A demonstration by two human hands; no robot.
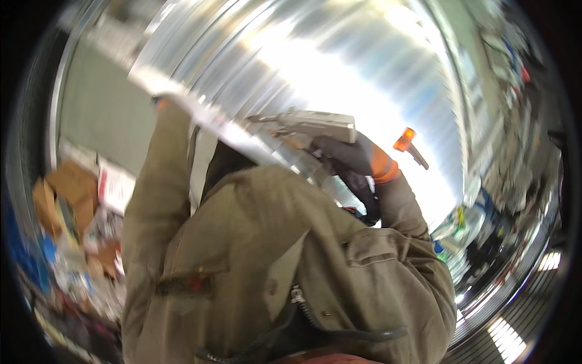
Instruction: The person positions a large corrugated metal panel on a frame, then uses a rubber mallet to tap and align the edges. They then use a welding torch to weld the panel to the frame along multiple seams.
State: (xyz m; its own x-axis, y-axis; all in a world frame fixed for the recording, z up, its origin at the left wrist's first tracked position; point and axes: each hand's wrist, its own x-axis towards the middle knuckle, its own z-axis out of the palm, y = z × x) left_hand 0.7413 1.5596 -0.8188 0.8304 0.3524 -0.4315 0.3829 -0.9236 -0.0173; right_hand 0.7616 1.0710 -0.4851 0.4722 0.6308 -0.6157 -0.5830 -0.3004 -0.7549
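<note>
A large shiny ribbed metal sheet [212,54] spans the area in front of me, glare washing out its middle. Its near edge runs slantwise past my body. My right hand [348,153], in a dark glove with an orange cuff, is closed around a grey handheld tool [321,124] with a boxy body and narrow front end pointing left; its exact kind is blurred. At the sheet's left corner, my gloved left hand [162,101] is against the edge, its fingers hidden. A small orange-and-dark object [405,139] lies on the sheet, right of my right hand.
Torn cardboard [70,194], plastic bags and other litter are heaped at the lower left. More bags [461,227] and assorted clutter stand along the right side. A pale green panel [97,115] is at the left. A dark object [364,197] hangs below my right wrist.
</note>
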